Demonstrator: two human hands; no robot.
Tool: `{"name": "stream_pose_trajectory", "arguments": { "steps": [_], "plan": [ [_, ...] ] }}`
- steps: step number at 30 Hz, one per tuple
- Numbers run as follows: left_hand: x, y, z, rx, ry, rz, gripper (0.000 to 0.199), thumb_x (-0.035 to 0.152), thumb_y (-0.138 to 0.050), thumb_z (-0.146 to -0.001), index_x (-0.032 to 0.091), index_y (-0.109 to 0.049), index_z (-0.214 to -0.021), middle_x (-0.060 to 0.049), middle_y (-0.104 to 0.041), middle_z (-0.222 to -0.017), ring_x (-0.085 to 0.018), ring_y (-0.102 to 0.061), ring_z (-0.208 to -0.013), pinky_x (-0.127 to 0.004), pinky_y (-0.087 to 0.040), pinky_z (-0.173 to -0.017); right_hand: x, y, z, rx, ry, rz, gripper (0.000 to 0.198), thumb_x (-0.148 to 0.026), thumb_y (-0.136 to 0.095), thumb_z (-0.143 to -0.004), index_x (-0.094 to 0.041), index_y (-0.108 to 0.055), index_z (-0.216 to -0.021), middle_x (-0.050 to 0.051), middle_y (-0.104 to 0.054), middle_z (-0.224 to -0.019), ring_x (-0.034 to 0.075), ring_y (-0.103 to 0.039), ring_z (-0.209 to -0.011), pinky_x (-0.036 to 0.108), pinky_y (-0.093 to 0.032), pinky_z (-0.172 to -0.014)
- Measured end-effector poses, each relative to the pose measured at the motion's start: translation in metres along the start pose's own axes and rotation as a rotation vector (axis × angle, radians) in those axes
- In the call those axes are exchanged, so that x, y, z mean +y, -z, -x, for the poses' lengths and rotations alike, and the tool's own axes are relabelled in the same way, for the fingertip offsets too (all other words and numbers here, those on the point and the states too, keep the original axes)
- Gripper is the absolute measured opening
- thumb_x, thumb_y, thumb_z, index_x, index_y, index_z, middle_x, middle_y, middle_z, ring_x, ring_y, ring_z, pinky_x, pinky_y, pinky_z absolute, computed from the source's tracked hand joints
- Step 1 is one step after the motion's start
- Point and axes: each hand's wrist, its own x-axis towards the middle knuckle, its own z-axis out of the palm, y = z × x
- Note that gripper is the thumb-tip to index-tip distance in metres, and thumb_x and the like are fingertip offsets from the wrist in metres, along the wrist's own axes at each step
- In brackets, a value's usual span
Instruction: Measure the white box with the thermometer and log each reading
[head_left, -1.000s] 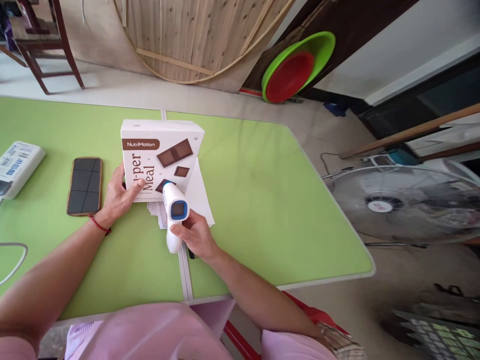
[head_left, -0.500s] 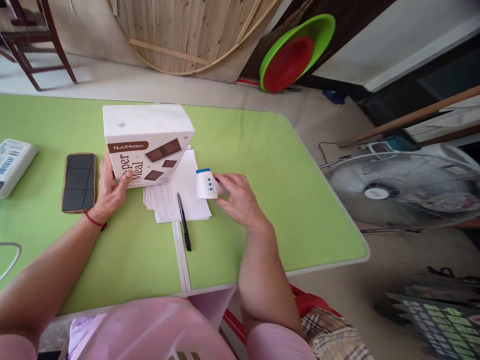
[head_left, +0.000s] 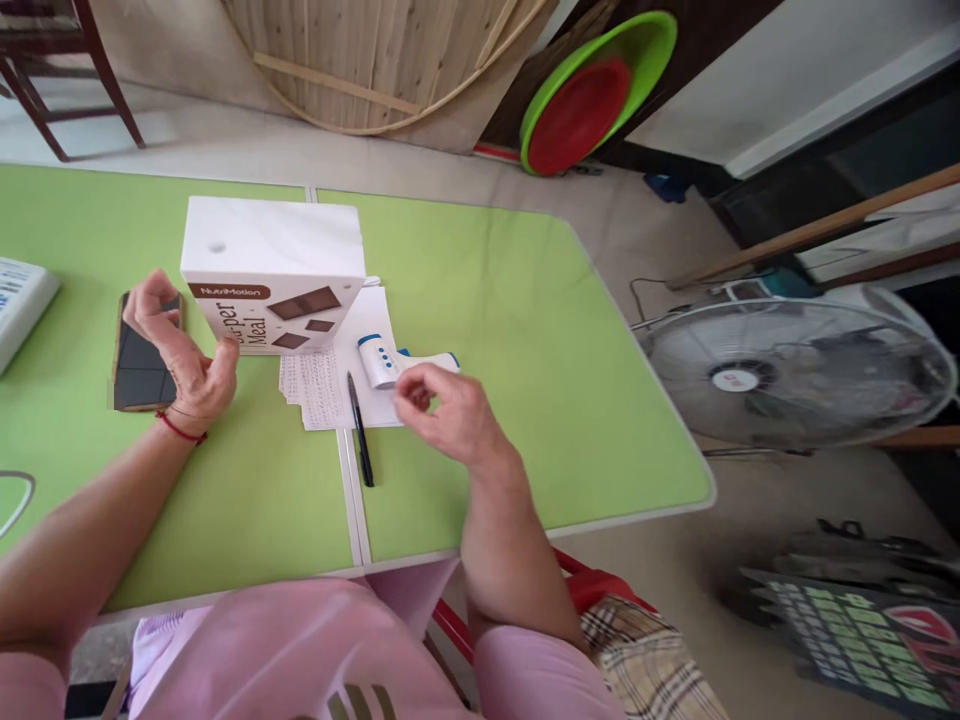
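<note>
A white NutriMotion meal box (head_left: 271, 240) with brown chocolate pictures stands on the table. My left hand (head_left: 191, 360) is at its left side, fingers apart and bent over the phone (head_left: 139, 372), thumb by the box's lower corner. On the white papers (head_left: 379, 310) lies a white and blue infrared thermometer (head_left: 379, 362), its handle pointing right. Just in front of that handle is my right hand (head_left: 450, 410), fingers curled to the thumb in a loose ring with nothing seen in them. A black pen (head_left: 360, 430) lies left of it, partly over handwritten sheets (head_left: 319, 385).
The green table (head_left: 525, 330) has a seam and a rounded right corner. A white box-shaped item (head_left: 26, 305) and a cable (head_left: 22, 500) are at the left. Beyond the right edge stands a fan (head_left: 787, 375). Green and red basins (head_left: 577, 115) lean behind, near a round wooden board (head_left: 390, 50).
My right hand has let go of the thermometer, which now lies on the papers. My left hand has come off the box, its fingers moving left over the phone. The view has shifted slightly.
</note>
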Motion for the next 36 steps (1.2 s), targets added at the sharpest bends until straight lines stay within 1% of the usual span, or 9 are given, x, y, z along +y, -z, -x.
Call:
{"name": "stream_pose_trajectory", "arguments": {
  "steps": [3,6,10,13,15,20,24,29,36],
  "plan": [
    [0.020,0.000,0.000,0.104,-0.260,-0.106,0.059,0.053,-0.063,-0.083,0.021,-0.042,-0.128,-0.011,-0.037,-0.112,-0.029,-0.039,-0.109,-0.052,-0.036,-0.094,-0.021,-0.012,0.000,-0.168,-0.053,0.058,0.017,-0.029,-0.068,-0.084,-0.019,-0.055,-0.081,0.001,-0.063,-0.066,0.014,-0.059,-0.055,0.026,-0.044,-0.051],
    [0.040,-0.005,0.005,0.062,-0.491,-0.134,0.043,0.036,-0.061,-0.082,0.020,-0.046,-0.120,-0.009,-0.040,-0.101,-0.026,-0.042,-0.097,-0.043,-0.042,-0.081,-0.027,-0.025,-0.003,-0.268,-0.080,0.162,0.010,-0.021,-0.064,-0.084,-0.017,-0.058,-0.090,0.002,-0.064,-0.067,0.015,-0.057,-0.054,0.026,-0.038,-0.049],
    [0.054,-0.014,0.018,-0.327,-0.629,-0.064,0.020,0.013,-0.054,-0.087,0.019,-0.050,-0.106,-0.004,-0.052,-0.086,-0.018,-0.052,-0.078,-0.031,-0.045,-0.065,-0.019,-0.022,-0.005,-0.077,0.052,-0.149,0.022,-0.016,-0.049,-0.088,-0.018,-0.062,-0.105,0.002,-0.064,-0.074,0.015,-0.058,-0.061,0.028,-0.046,-0.056],
    [0.051,-0.018,0.027,-0.663,-0.587,-0.152,0.004,0.020,-0.052,-0.095,0.018,-0.056,-0.095,-0.003,-0.060,-0.077,-0.018,-0.056,-0.070,-0.029,-0.043,-0.059,-0.017,-0.010,-0.004,0.141,0.105,-0.459,0.026,-0.023,-0.044,-0.092,-0.023,-0.060,-0.112,0.004,-0.062,-0.085,0.017,-0.061,-0.076,0.032,-0.053,-0.068],
    [0.047,-0.018,0.030,-0.822,-0.503,-0.234,0.014,0.029,-0.055,-0.096,0.016,-0.060,-0.094,-0.004,-0.065,-0.077,-0.020,-0.060,-0.070,-0.029,-0.040,-0.055,-0.021,-0.003,-0.004,0.219,0.071,-0.578,0.032,-0.035,-0.052,-0.090,-0.027,-0.053,-0.121,0.004,-0.058,-0.089,0.018,-0.060,-0.081,0.034,-0.054,-0.072],
    [0.047,-0.016,0.031,-1.059,-0.347,-0.347,0.025,0.037,-0.063,-0.091,0.015,-0.065,-0.104,-0.006,-0.069,-0.079,-0.022,-0.065,-0.068,-0.027,-0.034,-0.052,-0.034,-0.017,0.000,0.322,-0.100,-0.720,0.033,-0.058,-0.054,-0.089,-0.027,-0.051,-0.095,-0.004,-0.045,-0.066,0.012,-0.048,-0.055,0.028,-0.045,-0.052],
    [0.050,-0.017,0.030,-1.102,-0.290,-0.360,0.027,0.039,-0.065,-0.089,0.016,-0.067,-0.103,-0.006,-0.070,-0.079,-0.021,-0.066,-0.068,-0.026,-0.033,-0.051,-0.030,-0.043,0.014,0.254,-0.232,-0.779,0.043,-0.058,-0.039,-0.094,-0.022,-0.061,-0.101,-0.001,-0.053,-0.067,0.014,-0.053,-0.058,0.032,-0.048,-0.057],
    [0.044,-0.016,0.029,-1.158,-0.358,-0.162,0.016,0.030,-0.060,-0.094,0.020,-0.071,-0.098,-0.003,-0.072,-0.084,-0.017,-0.067,-0.073,-0.026,-0.034,-0.055,-0.022,-0.059,0.030,0.240,-0.371,-0.712,0.015,-0.034,-0.055,-0.082,-0.020,-0.061,-0.084,-0.003,-0.057,-0.061,0.012,-0.052,-0.052,0.027,-0.044,-0.051],
    [0.045,-0.012,0.023,-1.162,-0.521,-0.088,0.028,0.026,-0.043,-0.102,0.022,-0.071,-0.098,-0.003,-0.068,-0.074,-0.016,-0.064,-0.068,-0.028,-0.027,-0.051,-0.028,-0.064,0.030,0.242,-0.364,-0.501,0.010,-0.029,-0.059,-0.072,-0.023,-0.052,-0.074,-0.006,-0.054,-0.055,0.010,-0.047,-0.045,0.024,-0.040,-0.045]
  ]
}}
